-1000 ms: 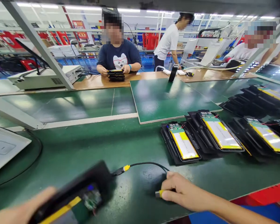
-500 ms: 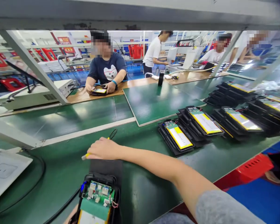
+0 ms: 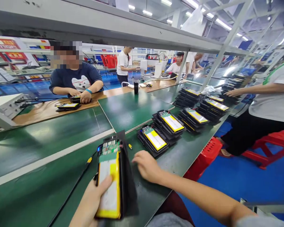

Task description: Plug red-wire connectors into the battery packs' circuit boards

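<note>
My left hand [image 3: 94, 197] grips an opened power bank [image 3: 109, 186], its thumb on the white and yellow battery. The green circuit board [image 3: 110, 146] is at the far end, with a blue light glowing at its left corner. A black flap [image 3: 130, 189] hangs along the right side. A black cable [image 3: 72, 190] with a yellow collar runs up to the board's left edge; its tip is too small to make out. My right hand [image 3: 148, 167] is low over the bench, fingers loosely bent, holding nothing visible. Beyond it lies a small yellow plug [image 3: 130, 146].
Stacks of opened power banks [image 3: 156, 140] line the bench to the right. A raised green board [image 3: 132, 110] lies ahead, with a black object [image 3: 136, 87] standing on it. A co-worker [image 3: 75, 75] works opposite; another person [image 3: 272, 94] reaches in from the right. Red stools [image 3: 203, 156] stand beside the bench.
My view has turned right. My left hand has raised the power bank, with its flap tilted. My right hand has moved back toward me and let go of the small yellow plug.
</note>
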Motion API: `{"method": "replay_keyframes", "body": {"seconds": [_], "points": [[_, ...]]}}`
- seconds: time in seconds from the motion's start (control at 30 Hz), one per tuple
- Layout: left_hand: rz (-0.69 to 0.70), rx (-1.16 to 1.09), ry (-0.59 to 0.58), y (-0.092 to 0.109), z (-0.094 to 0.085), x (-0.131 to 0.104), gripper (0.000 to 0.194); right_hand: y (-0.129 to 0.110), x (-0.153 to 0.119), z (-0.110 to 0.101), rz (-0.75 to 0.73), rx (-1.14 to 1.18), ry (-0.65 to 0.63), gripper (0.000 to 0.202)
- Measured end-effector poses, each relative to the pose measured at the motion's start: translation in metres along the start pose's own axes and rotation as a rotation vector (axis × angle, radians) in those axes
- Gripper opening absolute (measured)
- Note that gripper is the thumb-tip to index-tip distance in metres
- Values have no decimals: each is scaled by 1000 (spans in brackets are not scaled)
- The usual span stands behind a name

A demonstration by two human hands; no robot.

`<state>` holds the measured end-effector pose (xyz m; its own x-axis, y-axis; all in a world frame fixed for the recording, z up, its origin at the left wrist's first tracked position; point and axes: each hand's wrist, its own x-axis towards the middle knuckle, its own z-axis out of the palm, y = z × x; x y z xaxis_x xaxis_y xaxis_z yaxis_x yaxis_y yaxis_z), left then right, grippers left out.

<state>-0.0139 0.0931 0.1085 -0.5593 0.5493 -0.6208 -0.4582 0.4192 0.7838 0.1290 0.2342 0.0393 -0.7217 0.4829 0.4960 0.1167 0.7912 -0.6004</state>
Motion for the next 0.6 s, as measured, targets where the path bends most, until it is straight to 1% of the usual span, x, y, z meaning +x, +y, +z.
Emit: {"method": "replay_keyframes", "body": {"seconds": [0.03, 0.07, 0.1, 0.13, 0.17, 0.2, 0.23, 0.3, 0.37, 0.43, 0.5, 0.6], "points": [[21, -35, -80, 9, 24, 0, 36, 5, -12, -21, 153, 118, 136, 22], [52, -64, -145, 17, 48, 1, 30, 9, -22, -40, 315, 267, 226, 22], [73, -84, -192, 22, 73, 3, 25, 10, -28, -57, 446, 446, 278, 28], [91, -102, -226, 26, 96, 6, 23, 11, -32, -71, 546, 623, 301, 35], [111, -119, -249, 28, 119, 10, 22, 10, -33, -82, 606, 782, 300, 42], [131, -132, -257, 28, 139, 14, 23, 9, -33, -90, 630, 906, 294, 47], [151, -140, -259, 27, 157, 18, 24, 8, -32, -96, 635, 980, 294, 49], [183, -130, -250, 24, 185, 24, 27, 9, -28, -101, 637, 1000, 332, 49], [215, -84, -250, 20, 203, 29, 30, 17, -26, -103, 645, 958, 377, 49], [238, 1, -265, 19, 212, 31, 30, 29, -24, -104, 657, 933, 402, 49], [242, 130, -282, 19, 212, 34, 30, 40, -22, -107, 671, 902, 385, 51], [256, 379, -274, 24, 203, 42, 34, 51, -17, -112, 675, 751, 321, 52]]}}
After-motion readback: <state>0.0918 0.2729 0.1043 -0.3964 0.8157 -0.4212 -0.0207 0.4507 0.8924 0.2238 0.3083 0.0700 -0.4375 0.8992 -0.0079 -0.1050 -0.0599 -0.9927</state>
